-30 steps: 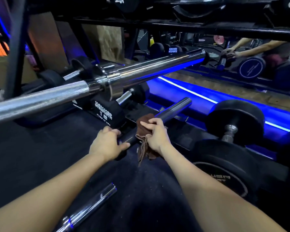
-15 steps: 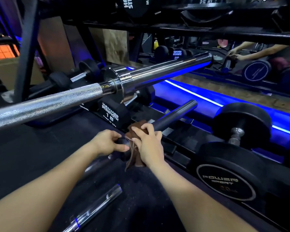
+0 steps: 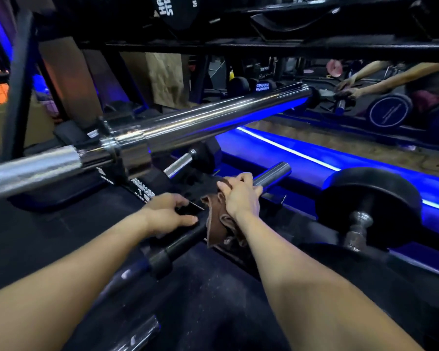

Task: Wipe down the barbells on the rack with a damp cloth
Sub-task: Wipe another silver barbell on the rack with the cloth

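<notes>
Right hand (image 3: 241, 196) grips brown cloth (image 3: 217, 224) around the dark barbell (image 3: 271, 174).

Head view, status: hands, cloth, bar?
Left hand grips dark bar. Right hand holds brown cloth around it. Chrome barbell overhead, not blocking.

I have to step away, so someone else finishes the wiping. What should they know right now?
Left hand grips the dark barbell low on its shaft, steadying it.
Right hand wraps the brown cloth around the same bar, further up the sleeve.
Done: cannot tell how much of this bar is already wiped.
Left: the sleeve tip beyond the cloth, then the chrome barbell above.
</notes>
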